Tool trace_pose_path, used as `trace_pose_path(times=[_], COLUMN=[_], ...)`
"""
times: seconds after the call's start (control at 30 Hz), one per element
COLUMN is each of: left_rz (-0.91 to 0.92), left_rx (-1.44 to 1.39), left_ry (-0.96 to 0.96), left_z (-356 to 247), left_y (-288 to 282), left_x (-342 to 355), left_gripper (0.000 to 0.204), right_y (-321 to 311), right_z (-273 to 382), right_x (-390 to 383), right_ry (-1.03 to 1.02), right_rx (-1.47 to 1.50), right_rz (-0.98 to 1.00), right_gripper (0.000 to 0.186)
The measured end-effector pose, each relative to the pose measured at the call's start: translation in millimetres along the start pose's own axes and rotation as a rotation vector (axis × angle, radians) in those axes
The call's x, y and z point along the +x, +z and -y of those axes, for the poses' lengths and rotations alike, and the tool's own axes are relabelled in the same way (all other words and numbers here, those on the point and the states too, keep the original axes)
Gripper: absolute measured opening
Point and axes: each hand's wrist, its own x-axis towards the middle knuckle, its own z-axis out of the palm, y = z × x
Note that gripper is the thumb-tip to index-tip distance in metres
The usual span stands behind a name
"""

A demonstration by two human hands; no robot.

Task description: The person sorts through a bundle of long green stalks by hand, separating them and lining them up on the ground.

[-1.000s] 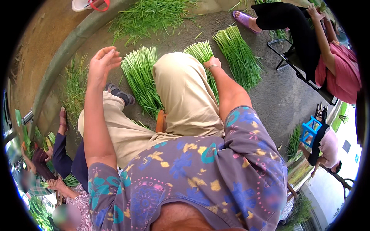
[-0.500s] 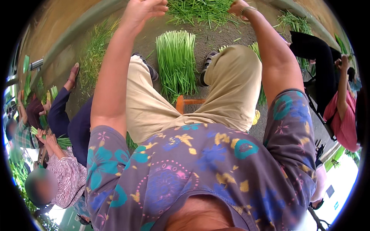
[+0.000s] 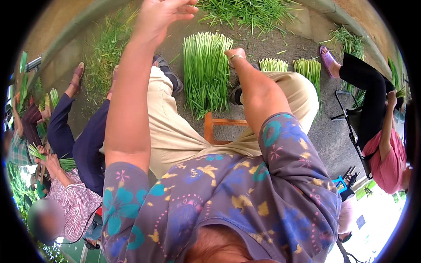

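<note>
Neither hand grips anything. The left hand [image 3: 164, 11] is raised at the top edge of the view, fingers loosely spread and apart, palm facing down over the ground; it holds nothing and touches nothing. The right hand [image 3: 234, 55] reaches down with a ring on one finger and rests at the right edge of the large bundle of green stalks [image 3: 205, 72]; whether its fingers close on any stalks cannot be told, as the fingertips are hidden behind the knuckles.

The large bundle lies on the concrete ground [image 3: 280, 48] between the person's two feet, stalks aligned lengthwise and cut ends even at the far side. The left shoe [image 3: 169, 74] sits just beside its left edge. A wooden stool [image 3: 219, 127] shows between the beige trousers [image 3: 175, 127], directly below the bundle.

Two smaller bundles [image 3: 291, 68] lie to the right, side by side. Loose green stalks [image 3: 250, 13] are scattered at the top of the view, beyond the large bundle.

At right, a seated person in a pink top [image 3: 386, 162] and black trousers works separately. At left, another person in a patterned shirt [image 3: 72, 201] holds a small bunch of stalks [image 3: 52, 158].
</note>
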Motion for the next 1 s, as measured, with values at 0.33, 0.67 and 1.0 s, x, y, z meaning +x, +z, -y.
trace_pose_path(times=[0.33, 0.67, 1.0], left_rz=[0.122, 0.158, 0.152], left_rx=[-0.026, -0.047, -0.027], left_ry=[0.04, 0.041, 0.037], left_z=[4.1, -0.3, 3.8], left_y=[-25.7, -20.3, -22.3], left_x=[5.5, 7.0, 5.3], left_gripper=[0.024, 0.025, 0.025], right_y=[54.1, 62.6, 82.9], right_z=[-21.3, -14.7, -14.9], right_x=[24.8, 18.8, 12.1], right_ry=[0.063, 0.056, 0.109], right_rx=[0.021, 0.046, 0.323], right_rz=[0.012, 0.001, -0.208], right_gripper=[0.054, 0.043, 0.043])
